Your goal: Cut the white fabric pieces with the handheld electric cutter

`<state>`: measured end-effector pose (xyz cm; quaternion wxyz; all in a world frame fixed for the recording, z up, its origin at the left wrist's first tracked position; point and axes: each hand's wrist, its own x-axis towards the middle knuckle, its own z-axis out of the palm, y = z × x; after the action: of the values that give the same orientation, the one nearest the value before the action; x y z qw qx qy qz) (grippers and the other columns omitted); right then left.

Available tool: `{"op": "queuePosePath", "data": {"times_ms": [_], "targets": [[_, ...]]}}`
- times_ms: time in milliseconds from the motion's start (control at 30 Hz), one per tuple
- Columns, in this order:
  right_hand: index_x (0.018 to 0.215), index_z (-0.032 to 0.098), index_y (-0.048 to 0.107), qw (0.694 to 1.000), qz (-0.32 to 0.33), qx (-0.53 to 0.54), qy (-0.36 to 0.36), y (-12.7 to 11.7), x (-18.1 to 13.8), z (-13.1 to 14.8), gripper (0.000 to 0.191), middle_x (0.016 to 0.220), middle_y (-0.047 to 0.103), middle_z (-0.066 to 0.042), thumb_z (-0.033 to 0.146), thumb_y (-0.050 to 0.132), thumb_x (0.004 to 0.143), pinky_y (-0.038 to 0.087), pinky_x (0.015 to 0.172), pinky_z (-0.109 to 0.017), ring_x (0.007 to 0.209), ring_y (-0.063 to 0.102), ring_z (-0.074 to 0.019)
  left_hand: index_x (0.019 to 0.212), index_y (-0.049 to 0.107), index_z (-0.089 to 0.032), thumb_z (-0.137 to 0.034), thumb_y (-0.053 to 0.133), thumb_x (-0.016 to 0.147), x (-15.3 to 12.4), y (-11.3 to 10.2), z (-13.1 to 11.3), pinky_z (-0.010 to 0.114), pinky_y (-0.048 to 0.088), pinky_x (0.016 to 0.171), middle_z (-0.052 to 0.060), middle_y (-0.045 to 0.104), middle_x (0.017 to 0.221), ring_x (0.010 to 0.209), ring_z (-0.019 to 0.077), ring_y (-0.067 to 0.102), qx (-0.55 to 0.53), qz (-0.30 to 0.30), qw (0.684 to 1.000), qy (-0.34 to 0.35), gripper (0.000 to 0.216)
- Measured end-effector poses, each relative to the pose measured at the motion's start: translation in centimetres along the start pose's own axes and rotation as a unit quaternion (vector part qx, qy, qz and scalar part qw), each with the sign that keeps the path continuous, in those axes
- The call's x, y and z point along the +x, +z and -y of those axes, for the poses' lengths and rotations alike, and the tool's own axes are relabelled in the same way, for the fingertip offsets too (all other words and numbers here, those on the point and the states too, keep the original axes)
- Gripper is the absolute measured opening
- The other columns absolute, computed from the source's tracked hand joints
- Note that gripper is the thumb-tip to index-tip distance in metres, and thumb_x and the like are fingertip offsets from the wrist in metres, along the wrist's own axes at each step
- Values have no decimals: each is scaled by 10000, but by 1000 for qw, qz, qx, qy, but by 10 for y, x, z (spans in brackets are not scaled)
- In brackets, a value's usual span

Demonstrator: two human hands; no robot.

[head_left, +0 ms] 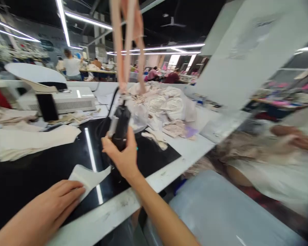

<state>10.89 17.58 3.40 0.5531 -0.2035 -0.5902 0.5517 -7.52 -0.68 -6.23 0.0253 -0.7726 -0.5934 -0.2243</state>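
My right hand [123, 153] is wrapped round a black hand-held power tool [121, 124] with a cord at its top. Pink fabric straps run upward from the tool's upper end. The tool's lower end is close to the tip of a small white fabric piece [88, 177]; whether they touch I cannot tell. With its fingers together, my left hand [59, 198] grips the near end of this piece on the glossy black table surface [48, 171]. The left thumb is hidden.
Layered cream fabric pieces [30, 140] lie at the left. Behind stand a white box-shaped device [77, 99] and a heap of bundled fabric [166, 102]. A grey plastic-covered surface [220, 212] is at lower right, near another person's hands [295, 136]. More people sit farther back.
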Motion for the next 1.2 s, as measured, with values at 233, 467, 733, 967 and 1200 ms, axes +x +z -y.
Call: {"op": "queuePosePath", "data": {"times_ms": [233,467,733,967,1200], "targets": [[984,257,593,998,-45,-25,-45,-8,9,-2,368,764,695,61,402,865,785,558,551,-296,535,632,-144,1096,740,-239,-124,615,1045,50,-39,-32,274,644,779,1,735,1043,854,184,765,-55,107,990,-71,178],[973,255,606,997,-40,-36,-50,-5,4,-3,364,784,704,46,424,863,779,580,559,-319,547,652,-157,1240,620,-158,-154,885,956,99,-40,2,408,539,1227,119,703,1399,1376,268,654,-79,113,988,75,388],[990,265,595,997,-35,-59,-41,-2,1,-7,343,815,678,37,451,813,801,570,617,-358,645,636,-179,1265,638,-193,-285,950,915,124,-26,20,464,544,1221,103,713,1352,1428,309,632,-103,215,968,74,477],[988,264,580,998,-23,-30,-46,9,2,-8,326,794,656,52,421,812,821,560,609,-337,630,625,-165,1291,625,-219,-366,920,948,116,-27,22,710,376,1309,127,676,1442,1503,364,575,-84,254,963,36,476],[1027,262,589,999,-19,-3,-35,12,2,-12,363,804,666,54,431,827,811,574,620,-335,642,633,-162,1290,629,-228,-420,915,947,114,-27,24,779,330,1296,128,690,1455,1556,382,518,-67,252,964,44,485]]}}
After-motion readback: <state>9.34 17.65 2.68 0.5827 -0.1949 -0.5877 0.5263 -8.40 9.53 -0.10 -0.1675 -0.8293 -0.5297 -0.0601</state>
